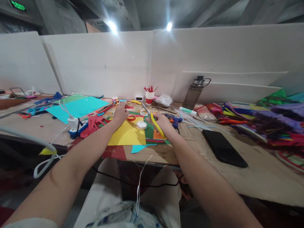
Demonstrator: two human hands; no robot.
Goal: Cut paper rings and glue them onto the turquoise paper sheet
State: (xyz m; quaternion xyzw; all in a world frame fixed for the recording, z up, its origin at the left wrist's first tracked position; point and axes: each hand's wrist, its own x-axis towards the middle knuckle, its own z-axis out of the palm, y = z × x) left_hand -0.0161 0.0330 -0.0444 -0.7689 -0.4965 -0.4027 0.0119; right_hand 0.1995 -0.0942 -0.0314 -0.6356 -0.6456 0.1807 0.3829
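My right hand (163, 123) is closed around the yellow handles of a pair of scissors (155, 123), whose metal blades point up and away toward the red and white cup. My left hand (120, 114) rests on the coloured paper, fingers stretched forward toward a small red paper piece (129, 107). Just right of this hand lies a red tape ring (131, 118). Between my forearms lies a yellow paper sheet (127, 134), carrying a white round lid (142, 124) near its far right corner. Green and orange paper lies under the scissors.
A red and white cup (149, 96) of sticks stands at the back, with a dark water bottle (196, 91) to its right. A blue glue gun (175, 120), a black phone (223, 147), a pile of pipe cleaners (261, 122), cyan paper (77, 107) and a white cable (45, 155) surround the work area.
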